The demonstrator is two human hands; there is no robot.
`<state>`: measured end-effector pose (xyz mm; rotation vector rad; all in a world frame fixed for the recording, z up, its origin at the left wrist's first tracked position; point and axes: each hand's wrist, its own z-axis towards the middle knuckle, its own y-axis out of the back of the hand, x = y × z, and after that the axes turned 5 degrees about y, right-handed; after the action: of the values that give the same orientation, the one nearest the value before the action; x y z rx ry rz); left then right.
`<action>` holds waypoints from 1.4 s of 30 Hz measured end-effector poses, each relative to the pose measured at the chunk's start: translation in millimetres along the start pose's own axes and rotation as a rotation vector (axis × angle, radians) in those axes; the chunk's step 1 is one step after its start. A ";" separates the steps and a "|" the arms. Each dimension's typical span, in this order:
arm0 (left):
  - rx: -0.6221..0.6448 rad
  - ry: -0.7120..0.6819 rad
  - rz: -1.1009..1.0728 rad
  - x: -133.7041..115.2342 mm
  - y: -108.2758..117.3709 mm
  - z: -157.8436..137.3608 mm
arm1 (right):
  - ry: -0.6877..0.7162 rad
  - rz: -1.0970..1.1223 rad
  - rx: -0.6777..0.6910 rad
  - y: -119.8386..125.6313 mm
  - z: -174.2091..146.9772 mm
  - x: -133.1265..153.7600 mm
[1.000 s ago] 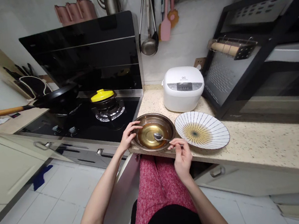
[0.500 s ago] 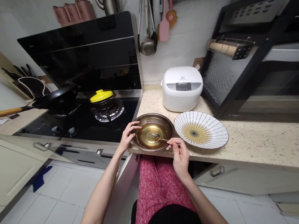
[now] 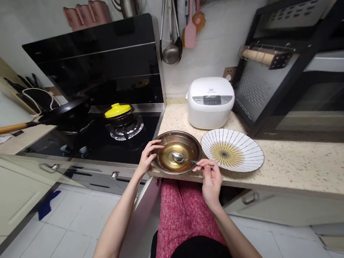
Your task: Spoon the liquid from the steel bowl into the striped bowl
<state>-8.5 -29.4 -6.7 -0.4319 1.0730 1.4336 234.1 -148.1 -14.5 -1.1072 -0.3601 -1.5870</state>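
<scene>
A round metal bowl [image 3: 196, 146] stands at the counter's front edge, with a yellowish, clear liquid [image 3: 177, 168] inside. My left hand [image 3: 146, 157] holds the bowl's left rim, fingers reaching over the inside and thumb near the edge. My right hand [image 3: 211, 180] pinches the handle of a metal spoon [image 3: 178, 157] at the bowl's right side. The spoon's head is over or in the liquid; how deep I cannot tell. Right of the bowl lies a white plate [image 3: 249, 148] with dark radiating lines and a yellow-brown centre.
Behind the plate is a white rice cooker [image 3: 211, 107]. To the left, the gas stove [image 3: 98, 142] carries a small pot with a yellow lid [image 3: 117, 109] and a black wok [image 3: 66, 110]. A dark rack [image 3: 249, 90] borders the right. Utensils hang above.
My right hand has moved slightly right and down, and the spoon's head has shifted a little left, its bowl looking brighter. My left hand stays on the rim.
</scene>
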 end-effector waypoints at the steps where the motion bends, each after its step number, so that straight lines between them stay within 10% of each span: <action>1: -0.002 -0.001 -0.002 -0.1 0.0 0.0 | 0.003 0.007 -0.007 0.5 0.1 0.2; 29: 0.000 -0.003 0.004 2.2 0.1 0.4 | 0.338 -0.254 -0.326 32.0 28.5 37.3; 42: 0.003 -0.007 0.004 3.8 0.5 1.2 | 0.700 -0.583 -0.155 44.5 35.7 29.8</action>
<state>-9.3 -26.1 -9.0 -0.4225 1.0713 1.4360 291.5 -155.4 13.6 -0.5013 -0.0812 -2.4313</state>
